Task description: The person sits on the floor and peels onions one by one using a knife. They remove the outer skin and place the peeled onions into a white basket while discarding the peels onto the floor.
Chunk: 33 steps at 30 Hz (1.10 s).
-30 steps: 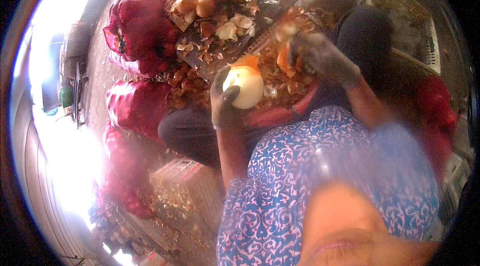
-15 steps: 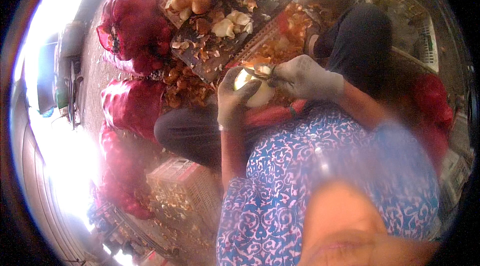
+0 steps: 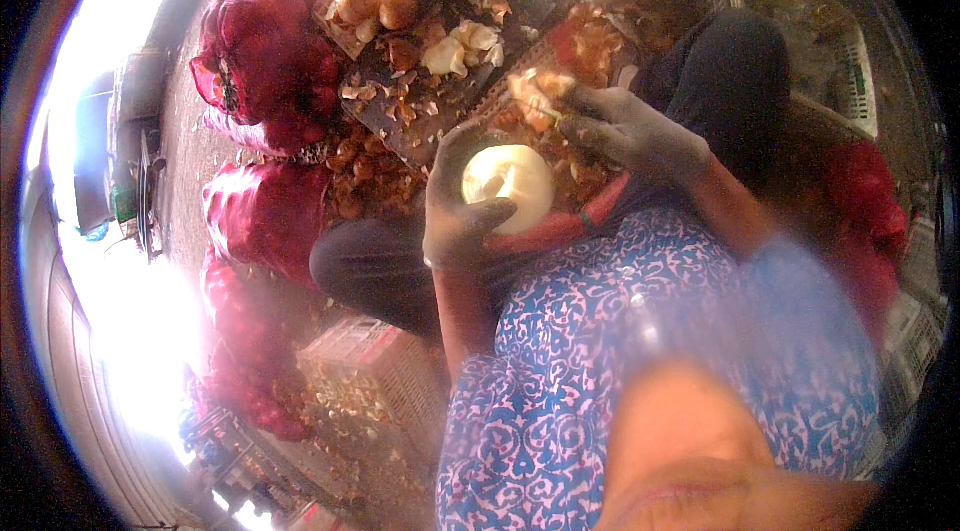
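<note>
L hand [image 3: 456,199] grips 1 pale onion [image 3: 526,187]; R hand [image 3: 632,130] holds skin [image 3: 533,101]. Prob. peeling step; next move needs R grip loosened.

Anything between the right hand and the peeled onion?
Nothing visible: a gap separates the right hand from the onion in the left hand; peel by the right hand sits above that gap in the picture.

The left forearm [image 3: 460,316] reaches straight toward the far side, its left hand [image 3: 453,216] curled in a cupping grip, thumb [image 3: 490,215] pointing right. The right forearm [image 3: 738,199] slants far and left, the right hand [image 3: 645,131] bending its fingers [image 3: 594,103] leftward.
</note>
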Each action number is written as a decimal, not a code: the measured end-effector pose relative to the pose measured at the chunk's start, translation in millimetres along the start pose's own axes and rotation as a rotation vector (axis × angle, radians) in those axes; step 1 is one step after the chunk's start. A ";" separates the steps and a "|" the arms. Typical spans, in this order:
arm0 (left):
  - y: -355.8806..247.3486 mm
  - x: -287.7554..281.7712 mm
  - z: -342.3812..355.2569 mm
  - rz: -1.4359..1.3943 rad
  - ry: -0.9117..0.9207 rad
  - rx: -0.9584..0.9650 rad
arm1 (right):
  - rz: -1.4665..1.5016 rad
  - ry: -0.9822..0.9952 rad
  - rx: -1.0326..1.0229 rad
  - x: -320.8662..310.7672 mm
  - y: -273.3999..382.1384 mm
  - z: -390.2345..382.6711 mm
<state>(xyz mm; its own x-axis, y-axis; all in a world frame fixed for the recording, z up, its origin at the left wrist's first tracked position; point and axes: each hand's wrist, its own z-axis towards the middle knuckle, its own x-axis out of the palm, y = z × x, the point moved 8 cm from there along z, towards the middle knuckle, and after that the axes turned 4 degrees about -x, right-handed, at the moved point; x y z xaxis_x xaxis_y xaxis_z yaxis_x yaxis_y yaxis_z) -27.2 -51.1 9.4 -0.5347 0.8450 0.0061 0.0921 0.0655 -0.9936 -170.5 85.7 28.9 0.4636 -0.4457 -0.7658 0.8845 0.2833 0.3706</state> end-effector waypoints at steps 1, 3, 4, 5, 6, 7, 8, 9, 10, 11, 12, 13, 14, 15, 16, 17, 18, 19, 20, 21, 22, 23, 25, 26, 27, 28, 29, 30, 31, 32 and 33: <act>11.4 1.2 -0.3 -0.248 -0.011 -0.092 | 0.185 0.019 0.076 2.5 -0.9 -1.4; 36.3 14.8 -1.5 -0.774 -0.051 -0.215 | 0.911 0.045 0.398 22.9 -7.8 -9.0; 49.5 28.1 -1.0 -0.831 -0.017 -0.297 | 0.859 0.017 0.427 25.2 -9.4 -7.7; 56.7 46.2 -1.0 -1.031 0.098 -0.335 | 0.799 -0.040 0.371 25.6 -7.4 -1.4; 67.0 61.3 -3.9 -1.149 0.164 -0.409 | 0.756 -0.083 0.340 23.4 -7.1 -0.5; 81.0 73.6 -6.2 -1.270 0.196 -0.531 | 0.711 -0.127 0.311 22.3 -8.5 1.2; 83.4 75.3 -12.6 -1.203 0.219 -0.423 | 0.688 -0.154 0.308 22.7 -9.5 0.7; 89.1 73.3 -12.6 -0.756 0.234 -0.301 | 0.688 -0.177 0.330 23.1 -12.7 -0.5; 92.9 74.0 -16.5 -0.312 0.242 -0.181 | 0.689 -0.168 0.400 26.2 -18.0 -2.9; 99.7 76.1 -18.4 -0.028 0.274 -0.133 | 0.708 -0.155 0.487 28.6 -24.1 -7.6; 106.6 84.7 -20.1 0.039 0.369 -0.119 | 0.735 -0.145 0.597 30.2 -30.4 -13.1; 114.9 92.8 -22.8 0.169 0.461 -0.122 | 0.795 -0.110 0.668 32.1 -33.0 -17.6; 114.7 93.3 -21.8 0.200 0.461 -0.078 | 0.868 -0.082 0.757 33.2 -36.3 -22.4; 116.2 95.6 -22.2 0.321 0.499 -0.058 | 0.956 -0.091 0.774 30.2 -36.9 -24.1; 106.8 92.0 -18.1 0.305 0.444 0.022 | 0.866 -0.094 0.805 23.0 -40.2 -26.1; 98.0 88.4 -15.3 0.284 0.387 0.064 | 0.791 -0.133 0.764 11.9 -42.3 -25.0; 83.8 79.7 -14.8 0.300 0.315 0.127 | 0.716 -0.171 0.721 1.7 -43.0 -23.2; 63.9 72.9 -16.3 0.425 0.231 0.269 | 0.641 -0.206 0.673 -7.9 -43.2 -22.0; 50.5 65.2 -16.5 0.480 0.160 0.294 | 0.642 -0.192 0.674 -9.4 -43.2 -21.9; 47.8 59.6 -13.2 0.369 0.159 0.181 | 0.646 -0.179 0.677 -10.5 -43.2 -23.3; 50.0 52.8 -10.0 0.101 0.145 -0.010 | 0.610 -0.159 0.718 -9.2 -44.0 -24.7; 57.1 50.6 -7.2 -0.326 0.148 -0.216 | 0.529 -0.116 0.590 -11.3 -35.2 -18.8; 58.3 51.0 -6.7 -0.704 0.113 -0.410 | 0.327 0.053 0.470 -3.8 -20.3 -13.0; 55.5 46.1 -4.7 -0.651 0.085 -0.401 | 0.392 0.066 0.410 -0.8 -12.3 -10.2; 54.9 41.2 -3.5 -0.588 0.055 -0.396 | 0.500 0.147 0.405 6.7 -5.9 -12.7; 46.2 42.1 0.0 -0.557 0.127 -0.294 | 0.612 0.161 0.353 9.1 2.1 -11.7; 49.4 40.0 0.4 -0.560 0.115 -0.309 | 0.624 0.206 0.393 16.1 2.8 -12.9; 53.4 38.0 0.4 -0.563 0.104 -0.324 | 0.642 0.184 0.386 18.0 5.0 -11.4; 57.7 35.6 0.3 -0.580 0.093 -0.333 | 0.665 0.177 0.382 21.8 6.4 -10.5; 63.0 35.0 -0.2 -0.636 0.083 -0.354 | 0.590 0.159 0.349 21.9 7.2 -9.1; 68.5 34.2 -0.1 -0.704 0.073 -0.367 | 0.519 0.154 0.319 23.9 7.6 -7.8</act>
<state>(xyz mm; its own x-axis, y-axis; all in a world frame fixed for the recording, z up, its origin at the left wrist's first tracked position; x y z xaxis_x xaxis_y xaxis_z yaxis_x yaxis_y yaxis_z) -39.1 -17.7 -58.5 -0.5149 0.5716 0.6388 0.0309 0.7571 -0.6526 -153.1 83.8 9.3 0.8452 -0.1835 -0.5019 0.5288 0.1518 0.8350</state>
